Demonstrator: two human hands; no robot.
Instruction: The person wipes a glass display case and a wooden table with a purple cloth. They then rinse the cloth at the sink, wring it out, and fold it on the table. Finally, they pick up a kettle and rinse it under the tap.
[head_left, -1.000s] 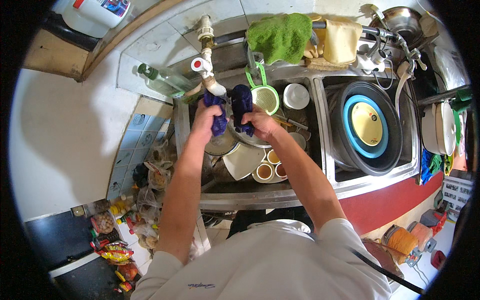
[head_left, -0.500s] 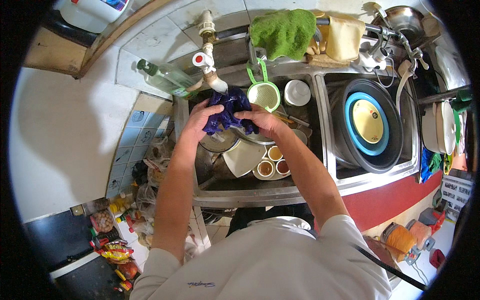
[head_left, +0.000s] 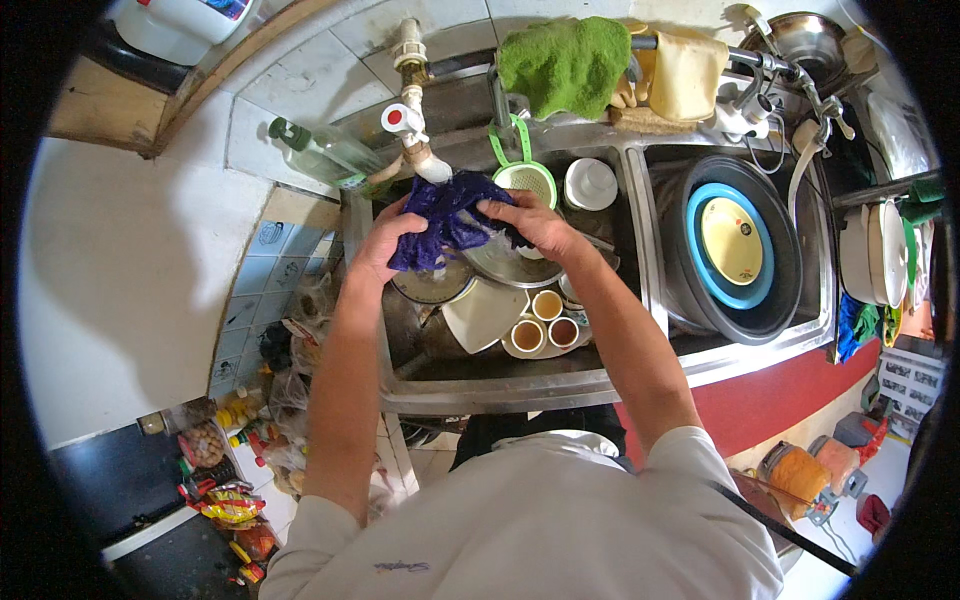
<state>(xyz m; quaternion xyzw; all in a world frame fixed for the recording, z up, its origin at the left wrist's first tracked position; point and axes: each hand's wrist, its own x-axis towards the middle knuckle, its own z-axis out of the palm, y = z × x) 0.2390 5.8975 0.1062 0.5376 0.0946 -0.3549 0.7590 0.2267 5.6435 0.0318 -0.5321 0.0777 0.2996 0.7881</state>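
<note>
Purple cloth (head_left: 437,217) gripped in both hands beneath a white tap (head_left: 428,165) at a metal sink (head_left: 480,394).
Head view: at upper centre, the left hand (head_left: 382,243) and right hand (head_left: 540,226) pinch the cloth's opposite sides; 3 cups (head_left: 514,337) of brownish liquid stand near the frame's centre.

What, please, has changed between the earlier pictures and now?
The purple cloth, first seen as two separate bunches, is now gathered together and spread below the tap. The left hand and right hand have moved farther apart, neither letting go. The green strainer and white container stayed put.
</note>
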